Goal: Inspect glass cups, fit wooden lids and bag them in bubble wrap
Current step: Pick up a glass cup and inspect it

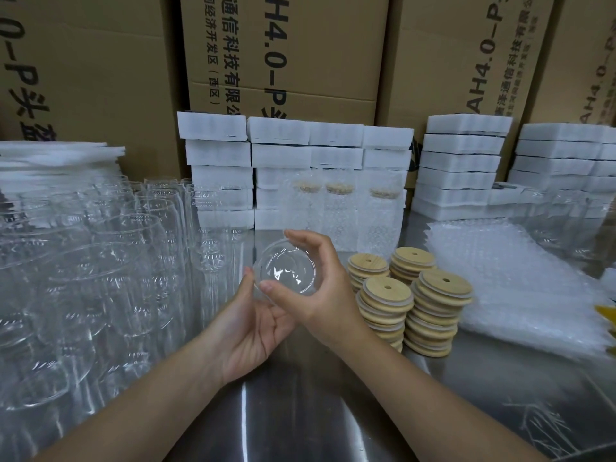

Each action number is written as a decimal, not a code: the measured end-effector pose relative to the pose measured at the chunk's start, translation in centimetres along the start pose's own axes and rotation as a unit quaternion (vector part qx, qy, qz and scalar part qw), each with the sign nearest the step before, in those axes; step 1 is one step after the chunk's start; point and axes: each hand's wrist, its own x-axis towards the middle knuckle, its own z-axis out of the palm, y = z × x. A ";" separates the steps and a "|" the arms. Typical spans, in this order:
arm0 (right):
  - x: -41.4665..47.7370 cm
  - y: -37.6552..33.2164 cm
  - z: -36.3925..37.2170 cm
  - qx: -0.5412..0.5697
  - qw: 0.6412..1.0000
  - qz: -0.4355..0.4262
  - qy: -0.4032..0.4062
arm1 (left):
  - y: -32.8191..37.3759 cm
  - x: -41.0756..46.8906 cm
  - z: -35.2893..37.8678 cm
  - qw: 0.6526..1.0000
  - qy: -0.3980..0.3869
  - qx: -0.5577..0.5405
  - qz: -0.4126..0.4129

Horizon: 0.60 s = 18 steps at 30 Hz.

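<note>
The cup (285, 271) is held above the table (300, 411), its long axis pointing away from the viewer and one round end facing up. The left hand (248, 331) cradles it from below. The right hand (320, 288) curls thumb and fingers round its rim. The lids (386, 291), smooth pale wooden discs with centre holes, are stacked just right, nearer the right hand. The glass is clear, thin and slick.
</note>
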 end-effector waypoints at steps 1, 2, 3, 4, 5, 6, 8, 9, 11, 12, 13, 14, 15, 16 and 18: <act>0.0 0.1 0.0 0.009 1.000 0.004 0.005 | 0.0 0.0 0.0 1.000 -0.001 0.005 0.002; 0.1 0.1 0.1 0.017 1.000 0.007 0.011 | 0.1 0.0 0.1 1.000 0.000 0.009 0.007; 0.2 0.1 0.1 0.025 0.999 0.009 0.019 | 0.1 0.1 0.1 1.000 0.004 0.011 0.010; 0.2 0.2 0.2 0.033 0.999 0.011 0.027 | 0.1 0.1 0.1 1.000 0.010 0.012 0.012; 0.3 0.2 0.2 0.041 0.999 0.012 0.035 | 0.1 0.2 0.1 1.000 0.018 0.012 0.013; 0.3 0.2 0.3 0.047 0.998 0.012 0.040 | 0.1 0.3 0.1 1.000 0.027 0.013 0.011; 0.3 0.2 0.3 0.056 0.997 0.015 0.047 | 0.1 0.3 -0.1 0.999 0.036 0.016 0.006; 0.3 0.2 0.4 0.059 0.997 0.017 0.050 | 0.0 0.4 -0.3 0.999 0.038 0.020 0.004; 0.3 0.3 0.4 0.058 0.997 0.020 0.055 | 0.0 0.3 -0.4 0.999 0.039 0.030 0.004; 0.3 0.3 0.4 0.057 0.997 0.020 0.057 | 0.0 0.3 -0.4 0.999 0.037 0.034 0.007; 0.3 0.3 0.3 0.058 0.996 0.019 0.058 | 0.0 0.3 -0.4 0.999 0.035 0.037 0.008; 0.2 0.3 0.3 0.061 0.996 0.018 0.056 | 0.0 0.3 -0.4 0.999 0.033 0.038 0.007; 0.2 0.2 0.3 0.065 0.996 0.017 0.054 | 0.0 0.3 -0.5 0.999 0.032 0.040 0.006; 0.1 0.2 0.3 0.067 0.996 0.015 0.052 | 0.0 0.4 -0.5 0.999 0.032 0.043 0.007; 0.0 0.0 0.4 0.064 0.997 0.011 0.052 | 0.1 0.4 -0.6 0.998 0.029 0.048 0.010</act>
